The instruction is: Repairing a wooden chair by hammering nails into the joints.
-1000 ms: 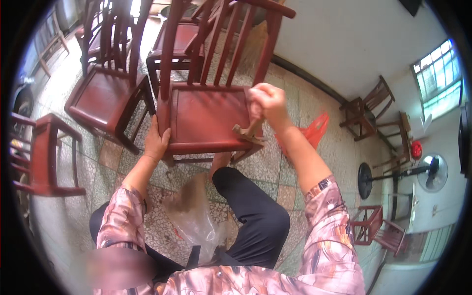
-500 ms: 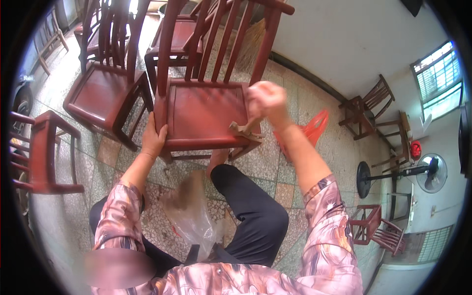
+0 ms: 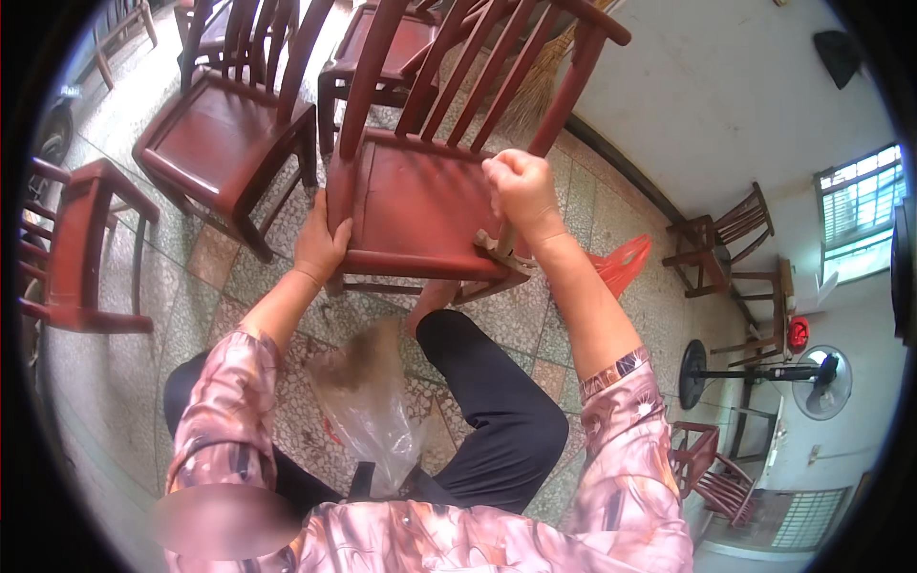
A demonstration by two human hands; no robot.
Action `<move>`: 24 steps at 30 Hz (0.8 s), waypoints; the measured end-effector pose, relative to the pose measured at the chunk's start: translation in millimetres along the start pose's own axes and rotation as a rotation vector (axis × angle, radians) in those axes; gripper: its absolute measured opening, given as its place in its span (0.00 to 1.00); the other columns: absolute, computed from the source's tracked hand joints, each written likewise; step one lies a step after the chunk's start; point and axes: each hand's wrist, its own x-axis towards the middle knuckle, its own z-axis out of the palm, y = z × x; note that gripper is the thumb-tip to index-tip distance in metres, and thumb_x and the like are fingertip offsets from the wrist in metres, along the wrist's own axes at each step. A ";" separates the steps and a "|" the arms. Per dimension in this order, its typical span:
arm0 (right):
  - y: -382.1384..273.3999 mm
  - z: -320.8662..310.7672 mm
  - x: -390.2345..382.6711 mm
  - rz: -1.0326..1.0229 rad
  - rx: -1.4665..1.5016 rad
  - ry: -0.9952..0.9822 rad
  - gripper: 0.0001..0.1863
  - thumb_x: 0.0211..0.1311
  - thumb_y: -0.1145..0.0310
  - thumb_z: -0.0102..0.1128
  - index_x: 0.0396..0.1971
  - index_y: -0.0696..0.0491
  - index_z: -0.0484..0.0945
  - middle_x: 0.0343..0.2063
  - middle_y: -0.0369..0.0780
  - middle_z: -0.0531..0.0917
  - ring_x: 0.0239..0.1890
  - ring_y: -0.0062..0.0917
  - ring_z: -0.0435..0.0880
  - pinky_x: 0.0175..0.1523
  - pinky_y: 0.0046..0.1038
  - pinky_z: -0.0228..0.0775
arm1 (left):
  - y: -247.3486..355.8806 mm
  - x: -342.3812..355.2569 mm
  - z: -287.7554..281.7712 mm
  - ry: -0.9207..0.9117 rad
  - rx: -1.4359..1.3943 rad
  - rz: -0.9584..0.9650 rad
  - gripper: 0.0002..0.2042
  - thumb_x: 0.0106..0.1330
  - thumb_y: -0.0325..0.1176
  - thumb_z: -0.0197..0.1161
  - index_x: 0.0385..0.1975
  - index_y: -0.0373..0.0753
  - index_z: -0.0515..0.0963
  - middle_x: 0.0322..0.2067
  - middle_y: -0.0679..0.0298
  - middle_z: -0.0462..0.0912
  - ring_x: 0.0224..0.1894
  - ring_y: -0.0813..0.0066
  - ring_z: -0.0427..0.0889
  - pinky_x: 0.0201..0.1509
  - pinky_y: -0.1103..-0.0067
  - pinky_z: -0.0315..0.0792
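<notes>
A dark red wooden chair (image 3: pixel 420 196) with a slatted back stands right in front of me. My left hand (image 3: pixel 322 244) grips its seat at the left side, thumb near the front corner and fingers along the outer edge. Above the right side of the seat, my right hand (image 3: pixel 523 189) is closed with the knuckles up; what it holds is hidden. Just below that hand, a crumpled tan strip (image 3: pixel 501 250) lies over the seat's front right corner. Whether the strip runs up into my fingers cannot be made out.
A clear plastic bag (image 3: pixel 377 430) with brown contents lies on the floor between my legs. More red chairs stand left (image 3: pixel 224 143) and far left (image 3: pixel 86 253). A red plastic bag (image 3: pixel 623 263), a straw broom (image 3: pixel 544 81) and a standing fan (image 3: pixel 764 374) are toward the right.
My right hand, blurred by motion before, now shows sharply just above the seat's right side. My left hand keeps its grip on the chair. The whole view has shifted slightly.
</notes>
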 end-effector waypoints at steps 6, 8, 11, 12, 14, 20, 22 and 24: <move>7.6 -51.8 -0.5 0.019 0.213 -0.080 0.05 0.58 0.71 0.58 0.26 0.56 0.79 0.15 0.33 0.74 0.14 0.16 0.71 0.18 0.20 0.61 | -7.4 -2.3 -1.7 -0.029 0.006 -0.005 0.36 0.62 0.43 0.58 0.66 0.33 0.53 0.56 0.39 0.69 0.56 0.41 0.71 0.59 0.63 0.67; 43.7 -140.5 -4.0 -0.002 0.613 -0.009 0.06 0.61 0.70 0.52 0.24 0.53 0.72 0.11 0.30 0.66 0.11 0.15 0.62 0.18 0.21 0.57 | -3.2 -0.2 -0.2 -0.020 0.000 0.023 0.36 0.62 0.43 0.58 0.66 0.33 0.53 0.56 0.39 0.69 0.56 0.41 0.71 0.59 0.62 0.67; 155.0 -217.8 -72.2 -0.201 1.149 0.197 0.09 0.64 0.68 0.47 0.22 0.48 0.70 0.07 0.27 0.59 0.10 0.16 0.55 0.27 0.23 0.57 | 4.8 -0.3 2.7 -0.039 -0.009 0.022 0.36 0.62 0.43 0.58 0.67 0.33 0.52 0.56 0.39 0.69 0.56 0.41 0.71 0.59 0.62 0.67; 165.8 -208.5 -86.6 -0.263 1.238 0.278 0.11 0.65 0.67 0.46 0.22 0.48 0.70 0.07 0.27 0.59 0.10 0.17 0.55 0.29 0.23 0.58 | 1.9 -3.8 -2.4 -0.066 -0.009 -0.004 0.36 0.62 0.43 0.58 0.67 0.33 0.52 0.57 0.39 0.69 0.56 0.42 0.71 0.59 0.62 0.67; 176.0 -208.8 -78.3 -0.272 1.254 0.261 0.10 0.65 0.66 0.48 0.23 0.49 0.71 0.07 0.27 0.59 0.11 0.17 0.56 0.30 0.23 0.58 | -4.3 0.4 -5.9 -0.029 -0.005 0.001 0.36 0.62 0.43 0.58 0.67 0.33 0.52 0.57 0.39 0.68 0.56 0.42 0.71 0.59 0.62 0.67; 71.1 -168.1 -35.0 -0.070 1.035 0.181 0.13 0.63 0.65 0.51 0.19 0.48 0.68 0.08 0.28 0.58 0.12 0.17 0.60 0.29 0.25 0.59 | -8.2 0.4 1.1 -0.024 0.004 -0.016 0.36 0.62 0.44 0.58 0.67 0.33 0.53 0.57 0.39 0.68 0.57 0.42 0.70 0.60 0.63 0.66; 32.8 -131.5 -36.2 0.061 0.787 0.417 0.16 0.64 0.65 0.49 0.16 0.46 0.63 0.08 0.28 0.56 0.12 0.17 0.57 0.27 0.25 0.56 | -11.6 -1.9 -1.3 -0.022 0.010 -0.008 0.36 0.62 0.44 0.58 0.67 0.33 0.53 0.57 0.39 0.68 0.58 0.43 0.70 0.60 0.63 0.66; 103.9 -182.0 -64.0 -0.061 1.040 0.380 0.17 0.64 0.64 0.48 0.15 0.45 0.60 0.08 0.28 0.55 0.12 0.18 0.55 0.26 0.26 0.53 | -11.9 -1.1 -0.5 -0.004 -0.001 -0.011 0.36 0.62 0.44 0.58 0.66 0.33 0.54 0.58 0.40 0.68 0.58 0.44 0.70 0.60 0.64 0.66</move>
